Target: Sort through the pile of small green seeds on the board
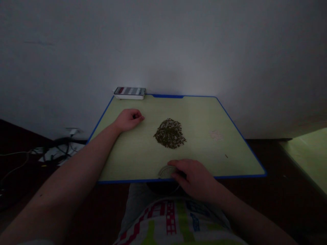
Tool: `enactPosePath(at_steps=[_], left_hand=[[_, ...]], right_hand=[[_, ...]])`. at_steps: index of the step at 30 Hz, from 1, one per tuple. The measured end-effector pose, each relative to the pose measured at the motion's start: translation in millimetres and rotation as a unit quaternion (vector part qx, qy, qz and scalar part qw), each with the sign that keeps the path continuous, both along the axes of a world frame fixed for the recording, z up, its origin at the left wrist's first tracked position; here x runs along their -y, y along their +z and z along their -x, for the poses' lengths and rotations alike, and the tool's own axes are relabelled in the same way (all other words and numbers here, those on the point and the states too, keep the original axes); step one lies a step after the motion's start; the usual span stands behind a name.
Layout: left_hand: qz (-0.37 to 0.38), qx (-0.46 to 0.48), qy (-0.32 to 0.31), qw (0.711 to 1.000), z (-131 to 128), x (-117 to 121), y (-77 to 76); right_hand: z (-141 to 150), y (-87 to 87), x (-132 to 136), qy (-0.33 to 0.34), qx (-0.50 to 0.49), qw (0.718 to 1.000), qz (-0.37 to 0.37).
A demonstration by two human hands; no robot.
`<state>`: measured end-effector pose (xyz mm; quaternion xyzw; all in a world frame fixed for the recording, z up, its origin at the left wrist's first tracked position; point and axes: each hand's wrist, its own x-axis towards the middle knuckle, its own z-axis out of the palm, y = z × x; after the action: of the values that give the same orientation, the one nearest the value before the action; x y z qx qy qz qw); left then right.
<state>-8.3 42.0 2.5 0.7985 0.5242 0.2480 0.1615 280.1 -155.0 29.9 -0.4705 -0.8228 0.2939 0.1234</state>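
My left hand (128,119) rests on the left part of the yellow table (122,153), its fingers curled in and no object visible in them. At the front edge, my right hand (193,173) grips a pale, round, flat thing with a ridged rim (165,172), thumb and fingers at its right side. Part of that round piece is hidden by the hand, so its kind is unclear. Between and beyond the hands lies a heap of small dark green grains (170,133), like mung beans, mixed with paler bits. Neither hand touches the heap.
A phone (130,91) lies on a white box (129,97) at the back left corner. Some small pale grains (216,135) and a dark sliver (226,156) are on the right. The wall stands behind the table; cables (63,146) lie on the floor at left.
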Motion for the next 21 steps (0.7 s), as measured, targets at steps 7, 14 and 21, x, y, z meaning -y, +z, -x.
enactPosePath(at_steps=[7,14,21], left_hand=[[0.018,0.01,0.001,1.0,0,1,0.4],[0.026,0.019,-0.008,0.999,3,-1,-3.1],[0.029,0.005,0.0,1.0,3,2,-0.1]], right_hand=[[11,4.9,-19,0.002,-0.018,1.0,0.011],[18,15.8,-29,0.048,0.013,0.998,0.029],[7,14.0,-24,0.054,-0.012,0.998,0.034]])
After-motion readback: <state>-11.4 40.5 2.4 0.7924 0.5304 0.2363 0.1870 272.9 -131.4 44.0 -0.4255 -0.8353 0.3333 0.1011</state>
